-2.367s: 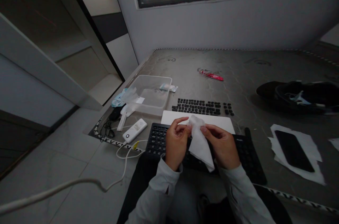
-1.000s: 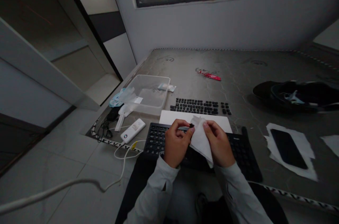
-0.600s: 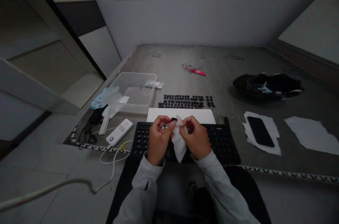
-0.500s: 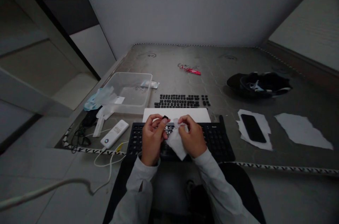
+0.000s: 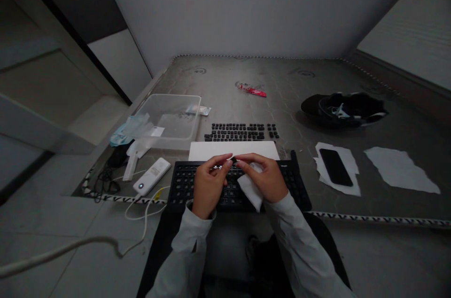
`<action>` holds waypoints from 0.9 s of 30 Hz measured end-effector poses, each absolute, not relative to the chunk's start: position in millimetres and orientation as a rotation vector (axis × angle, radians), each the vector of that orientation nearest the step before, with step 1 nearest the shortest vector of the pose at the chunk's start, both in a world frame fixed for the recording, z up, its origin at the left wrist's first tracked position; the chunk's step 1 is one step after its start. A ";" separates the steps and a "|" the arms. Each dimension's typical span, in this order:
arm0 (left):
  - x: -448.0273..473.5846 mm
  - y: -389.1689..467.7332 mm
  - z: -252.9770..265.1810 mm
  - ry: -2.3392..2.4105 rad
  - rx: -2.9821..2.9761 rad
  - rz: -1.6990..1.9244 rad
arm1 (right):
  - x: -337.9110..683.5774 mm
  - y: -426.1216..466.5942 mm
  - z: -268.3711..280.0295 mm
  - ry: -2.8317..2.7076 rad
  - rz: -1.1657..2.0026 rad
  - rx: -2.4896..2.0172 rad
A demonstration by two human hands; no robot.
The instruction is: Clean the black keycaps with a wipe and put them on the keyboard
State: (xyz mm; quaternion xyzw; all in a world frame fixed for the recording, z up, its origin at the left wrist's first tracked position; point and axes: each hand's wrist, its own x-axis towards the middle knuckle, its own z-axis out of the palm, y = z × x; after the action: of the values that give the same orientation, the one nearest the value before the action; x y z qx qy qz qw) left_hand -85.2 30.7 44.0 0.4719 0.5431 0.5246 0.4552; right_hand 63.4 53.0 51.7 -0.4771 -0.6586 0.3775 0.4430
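"What's being worn there?"
"A long, pale grey left sleeve [image 5: 188, 258] and matching right sleeve [image 5: 299, 246]."
"Any details?"
"The left cuff [image 5: 200, 219] has a short dark slit [image 5: 195, 245] behind it. Black trousers [image 5: 154, 241], a dimly lit shoe [image 5: 251, 247]. Left hand [image 5: 208, 187] and right hand [image 5: 269, 179] are bare."

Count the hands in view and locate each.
2: the left hand, over the keyboard, at a small black keycap; the right hand, to its right, holding a white tissue.

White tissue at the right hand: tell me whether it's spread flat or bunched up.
Bunched up: the tissue is gathered in the right hand, with only a narrow, creased part of it showing.
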 end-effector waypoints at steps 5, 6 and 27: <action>-82.9 30.4 43.2 1.341 1.162 1.313 | 67.6 55.7 49.4 -1.585 0.999 -1.201; -82.6 30.3 42.6 1.339 1.167 1.308 | 67.4 56.0 48.8 -1.572 1.002 -1.210; -33.5 11.7 2.1 1.331 1.717 0.742 | 179.5 54.5 49.4 -1.621 0.422 -1.776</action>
State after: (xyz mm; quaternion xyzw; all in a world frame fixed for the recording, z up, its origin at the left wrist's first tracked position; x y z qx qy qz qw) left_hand -33.5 11.7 2.1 0.6820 0.5286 0.2948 0.4105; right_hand 179.5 54.5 49.4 -0.6833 -0.6238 0.1623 0.3429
